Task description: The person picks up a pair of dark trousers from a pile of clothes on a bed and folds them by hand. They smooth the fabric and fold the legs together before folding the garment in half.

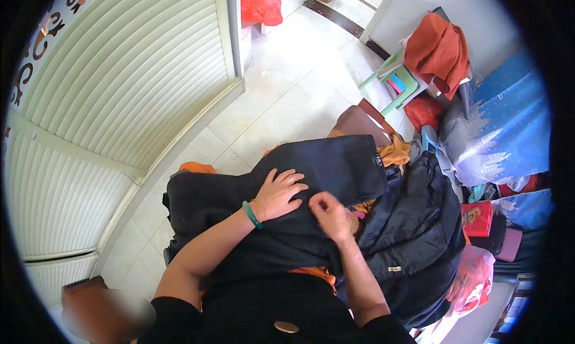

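A black garment (215,204) is spread before me, and a sleeve-like or leg-like part (332,164) of it lies flat towards the upper right. My left hand (280,195), with a green bangle (252,215) at the wrist, rests palm down on this cloth, fingers spread. Just right of it, my right hand (331,216) is slightly blurred, its fingers curled at the lower edge of that part. Whether it pinches the cloth cannot be made out. A glossy black padded jacket (404,227) lies to the right of my right forearm.
Orange cloth (393,150) shows from under the garments. A slatted cream door panel (134,74) stands at left. Beyond the pile is tiled floor (278,92). A green stool (395,88) with rust-coloured cloth (438,52) stands upper right; a pink plastic bag (471,281) lies at right.
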